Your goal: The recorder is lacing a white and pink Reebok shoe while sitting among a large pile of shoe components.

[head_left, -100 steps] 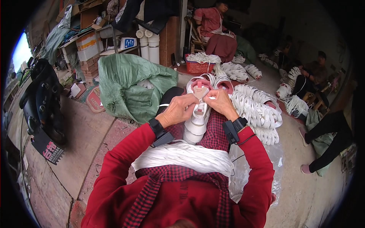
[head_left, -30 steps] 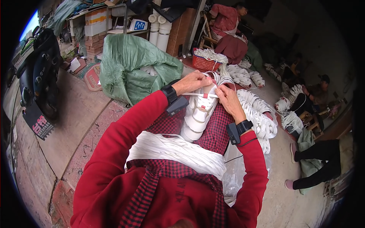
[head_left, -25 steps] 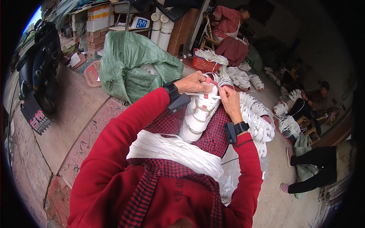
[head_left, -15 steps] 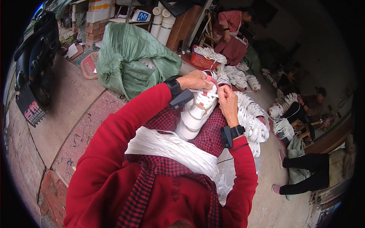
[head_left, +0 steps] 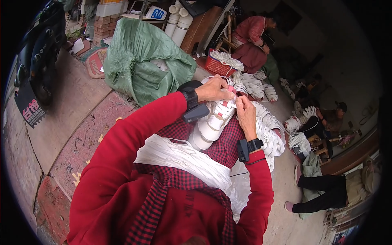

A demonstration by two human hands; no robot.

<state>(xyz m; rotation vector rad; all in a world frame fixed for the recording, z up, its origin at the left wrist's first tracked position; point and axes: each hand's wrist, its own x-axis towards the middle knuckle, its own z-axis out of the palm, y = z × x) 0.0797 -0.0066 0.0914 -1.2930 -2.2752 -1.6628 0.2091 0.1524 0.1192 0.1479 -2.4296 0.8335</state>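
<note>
A white sneaker (head_left: 203,132) with beige panels and pink-red accents lies across my lap, its laced opening pointing away from me. My left hand (head_left: 212,89) is closed at the top of the sneaker, fingers curled by the tongue and its pink-red tab. My right hand (head_left: 246,113) pinches a flat white shoelace (head_left: 231,102) at the right side of the opening. The two hands are close together, and their fingertips partly hide the eyelets. A thick bundle of white laces (head_left: 183,160) lies over the checked apron (head_left: 171,177) at my waist.
Beyond my left arm stands a green woven sack (head_left: 143,57). Several laced shoes (head_left: 267,130) are heaped at my right. Farther off are a red basket (head_left: 220,63) of laces and a seated person (head_left: 251,41). Another person's dark-trousered legs (head_left: 322,192) are at right. A scooter (head_left: 38,61) stands left.
My left hand has shifted slightly rightward over the sneaker's opening, closer to my right hand. The lace end between them looks shorter. The view has tilted a little; the legs at right have shifted.
</note>
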